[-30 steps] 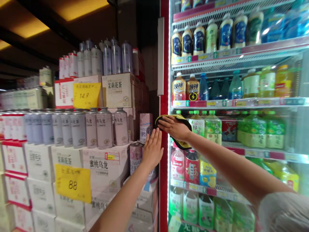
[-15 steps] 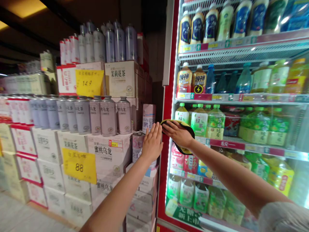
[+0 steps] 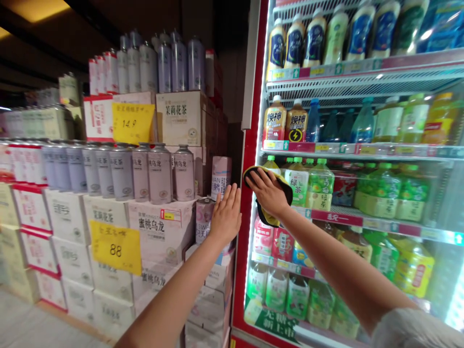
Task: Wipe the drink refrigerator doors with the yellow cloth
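Observation:
My right hand (image 3: 268, 192) holds a yellow and black cloth (image 3: 268, 217) flat against the glass door of a lit drinks fridge, near the door's left edge. The fingers lie stretched over the cloth, which hides part of the green-capped bottles behind it. To its left, my left hand (image 3: 227, 212) is raised with straight fingers and nothing in it. Its fingertips are close to the red fridge frame (image 3: 248, 150); whether they touch it I cannot tell. Just behind that hand are a pink-and-white can (image 3: 221, 171) and another can (image 3: 204, 212), partly covered.
Several shelves of bottled drinks fill the fridge, among them green tea bottles (image 3: 321, 186). On the left, stacked drink cartons (image 3: 161, 217) carry rows of pale aluminium bottles (image 3: 160, 176). Yellow price signs (image 3: 116, 247) hang on the cartons.
My right hand and the cloth have slid slightly up and right on the glass. The gap between my two hands has widened. The view has shifted a little.

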A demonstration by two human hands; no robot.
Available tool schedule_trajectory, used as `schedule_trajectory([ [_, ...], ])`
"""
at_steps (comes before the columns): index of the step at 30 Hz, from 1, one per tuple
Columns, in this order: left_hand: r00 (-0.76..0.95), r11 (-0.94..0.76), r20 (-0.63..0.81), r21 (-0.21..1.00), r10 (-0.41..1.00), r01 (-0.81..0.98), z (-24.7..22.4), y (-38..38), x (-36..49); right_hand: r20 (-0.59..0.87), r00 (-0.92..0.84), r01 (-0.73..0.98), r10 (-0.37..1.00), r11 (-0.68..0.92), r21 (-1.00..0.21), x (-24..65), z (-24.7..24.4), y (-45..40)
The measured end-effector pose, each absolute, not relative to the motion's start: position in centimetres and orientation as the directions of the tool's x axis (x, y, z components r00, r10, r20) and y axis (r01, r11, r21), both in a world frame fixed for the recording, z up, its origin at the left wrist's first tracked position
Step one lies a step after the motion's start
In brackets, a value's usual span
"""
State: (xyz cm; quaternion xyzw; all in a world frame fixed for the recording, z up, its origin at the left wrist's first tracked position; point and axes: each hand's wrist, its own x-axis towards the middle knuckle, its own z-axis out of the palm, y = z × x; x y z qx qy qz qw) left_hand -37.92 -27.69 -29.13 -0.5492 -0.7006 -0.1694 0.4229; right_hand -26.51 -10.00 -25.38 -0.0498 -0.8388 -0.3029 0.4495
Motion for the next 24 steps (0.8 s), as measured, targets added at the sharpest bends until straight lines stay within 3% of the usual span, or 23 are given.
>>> schedule_trajectory([
  [3,-0.034,0.348,0.782,-0.237,0.623,0.907,-29.8,-27.9,-38.1,0.663,-0.681,0.219,-0.311,0.778,0.590,-26.2,-29.1,-9.8],
  [6,-0.023,0.333,0.775,-0.244,0.631,0.911,-30.1,-27.3,-38.1,0.575,-0.728,0.139,-0.373,0.741,0.657,-26.4,-28.9,-9.4],
  [10,-0.001,0.301,0.780,-0.241,0.626,0.922,-29.9,-25.6,-37.4,0.744,-0.628,0.315,-0.229,0.799,0.512,-25.2,-25.3,-8.6],
  [14,0.036,0.246,0.772,-0.247,0.635,0.937,-30.1,-24.2,-36.4,0.870,-0.488,0.486,-0.069,0.807,0.336,-21.7,-27.3,-7.9],
  [17,0.044,0.212,0.764,-0.233,0.644,0.949,-30.4,-23.3,-35.6,0.836,-0.539,0.479,-0.108,0.777,0.409,-19.5,-30.2,-7.4],
  [20,0.062,0.184,0.762,-0.234,0.645,0.955,-30.2,-22.0,-34.5,0.752,-0.631,0.392,-0.190,0.758,0.521,-18.5,-29.3,-6.8],
  [24,0.086,0.162,0.771,-0.240,0.632,0.957,-29.3,-19.8,-32.8,0.831,-0.542,0.474,-0.126,0.771,0.426,-17.0,-25.2,-5.5],
])
